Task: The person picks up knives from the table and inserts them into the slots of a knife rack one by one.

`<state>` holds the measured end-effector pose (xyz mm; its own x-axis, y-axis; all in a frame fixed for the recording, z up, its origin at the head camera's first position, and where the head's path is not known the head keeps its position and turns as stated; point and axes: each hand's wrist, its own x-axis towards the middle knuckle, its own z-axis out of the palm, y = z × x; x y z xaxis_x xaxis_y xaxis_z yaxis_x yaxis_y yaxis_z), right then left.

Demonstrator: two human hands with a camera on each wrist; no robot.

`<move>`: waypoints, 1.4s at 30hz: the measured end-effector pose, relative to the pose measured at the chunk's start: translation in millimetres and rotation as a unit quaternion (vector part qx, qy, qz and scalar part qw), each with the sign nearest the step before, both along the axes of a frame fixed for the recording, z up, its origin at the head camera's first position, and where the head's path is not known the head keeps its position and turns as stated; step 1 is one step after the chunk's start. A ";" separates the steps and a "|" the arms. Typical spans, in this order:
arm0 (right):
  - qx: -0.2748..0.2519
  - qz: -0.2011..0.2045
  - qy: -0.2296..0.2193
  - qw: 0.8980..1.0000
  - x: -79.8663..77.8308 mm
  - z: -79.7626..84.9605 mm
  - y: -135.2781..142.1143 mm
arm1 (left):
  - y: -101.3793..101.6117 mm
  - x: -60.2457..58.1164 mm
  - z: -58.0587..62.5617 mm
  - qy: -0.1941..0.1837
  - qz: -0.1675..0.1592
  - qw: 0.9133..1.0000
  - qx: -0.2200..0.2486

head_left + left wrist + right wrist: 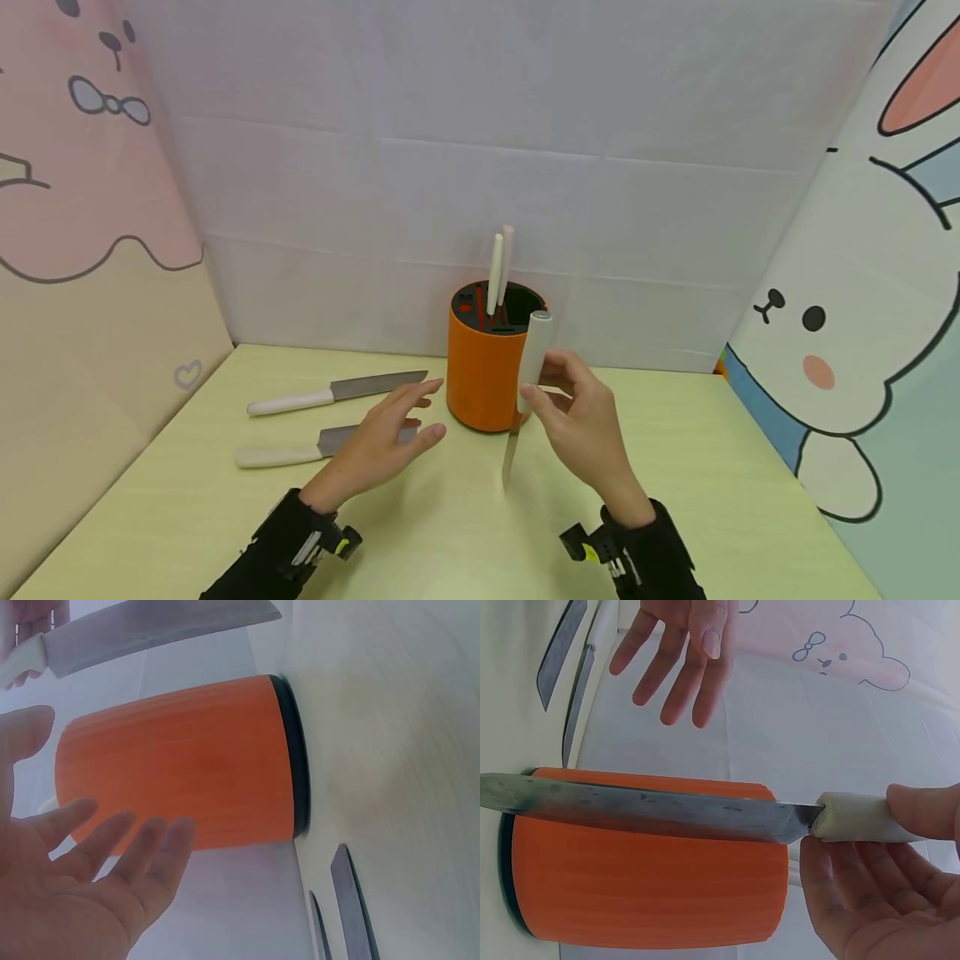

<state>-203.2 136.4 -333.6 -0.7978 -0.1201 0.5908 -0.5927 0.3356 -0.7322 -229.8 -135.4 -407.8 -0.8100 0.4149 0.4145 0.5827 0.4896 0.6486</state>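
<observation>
My right hand point(588, 421) grips the white handle of a knife point(534, 358), its blade pointing down in front of the orange knife block point(483, 375). In the right wrist view, the blade point(652, 810) overlaps the block's side. The thumb lies on one side of the handle and the fingers on the other. My left hand point(382, 442) is held left of the block with fingers spread, holding nothing; in the left wrist view its palm point(67, 922) shows. Two white handles point(495, 275) stick up from slots in the block's black top.
Two more white-handled knives lie on the table at the left: a farther knife point(337, 393) and a nearer knife point(285, 455), whose blade is partly behind my left hand. A white cloth backdrop point(480, 192) rises behind the pale table point(450, 550), with printed panels on both sides.
</observation>
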 end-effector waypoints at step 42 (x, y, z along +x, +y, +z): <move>0.011 0.021 0.021 1.000 25.0 22.6 -14.0 | 85.9 -8.4 103.2 0.110 -0.093 0.984 0.106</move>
